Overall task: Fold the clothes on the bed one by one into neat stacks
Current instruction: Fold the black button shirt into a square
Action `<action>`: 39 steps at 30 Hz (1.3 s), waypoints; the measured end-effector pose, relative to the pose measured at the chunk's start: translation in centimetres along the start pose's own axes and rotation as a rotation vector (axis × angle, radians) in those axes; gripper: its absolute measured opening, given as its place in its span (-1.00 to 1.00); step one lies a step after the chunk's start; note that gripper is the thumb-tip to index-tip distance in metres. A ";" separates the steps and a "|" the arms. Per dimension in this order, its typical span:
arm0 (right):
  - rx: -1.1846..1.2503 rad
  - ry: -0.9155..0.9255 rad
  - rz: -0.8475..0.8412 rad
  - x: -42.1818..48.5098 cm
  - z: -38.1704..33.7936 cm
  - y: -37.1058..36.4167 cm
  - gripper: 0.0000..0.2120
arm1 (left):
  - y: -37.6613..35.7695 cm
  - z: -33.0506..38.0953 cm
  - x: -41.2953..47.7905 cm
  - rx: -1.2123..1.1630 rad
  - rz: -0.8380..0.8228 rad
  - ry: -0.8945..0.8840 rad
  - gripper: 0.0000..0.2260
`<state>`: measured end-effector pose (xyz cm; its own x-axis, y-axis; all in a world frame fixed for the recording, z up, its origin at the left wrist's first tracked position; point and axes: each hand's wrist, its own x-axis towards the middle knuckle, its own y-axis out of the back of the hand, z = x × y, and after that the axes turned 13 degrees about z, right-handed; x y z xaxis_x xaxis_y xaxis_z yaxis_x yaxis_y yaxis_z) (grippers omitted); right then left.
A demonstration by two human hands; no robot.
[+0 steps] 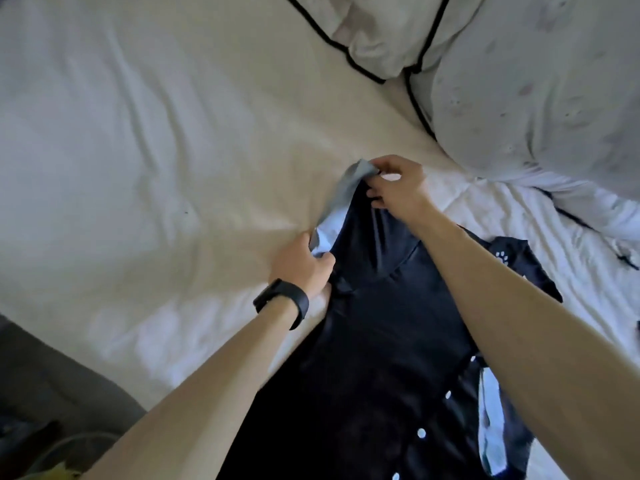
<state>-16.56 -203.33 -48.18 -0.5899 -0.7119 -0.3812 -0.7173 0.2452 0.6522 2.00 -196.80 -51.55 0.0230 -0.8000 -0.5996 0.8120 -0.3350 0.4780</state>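
A dark navy shirt [374, 358] with white buttons lies lengthwise on the white bed [156, 150]. Its pale blue trimmed edge [341, 199] is lifted off the sheet. My left hand [303, 266], with a black wristband, grips the lower end of that edge. My right hand [398, 185] pinches its upper end, near the shirt's top. A second dark garment with a small white paw print [502, 258] lies partly under my right forearm.
Two white pillows with black piping [398, 32] and a pale speckled duvet [540, 98] fill the upper right. A quilted white cover [588, 296] lies to the right. The bed's edge and a dark floor [45, 379] sit lower left.
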 end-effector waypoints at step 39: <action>0.046 -0.380 0.295 -6.5 15.2 11.3 -0.63 | -5.7 -1.6 -8.7 0.703 -0.147 -0.652 -0.53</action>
<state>-26.42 -185.94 -48.28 -0.8582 -0.3189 -0.4022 -0.5096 0.4358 0.7419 -1.93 -187.16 -50.12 -0.5506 -0.7745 -0.3115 0.2419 -0.5052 0.8284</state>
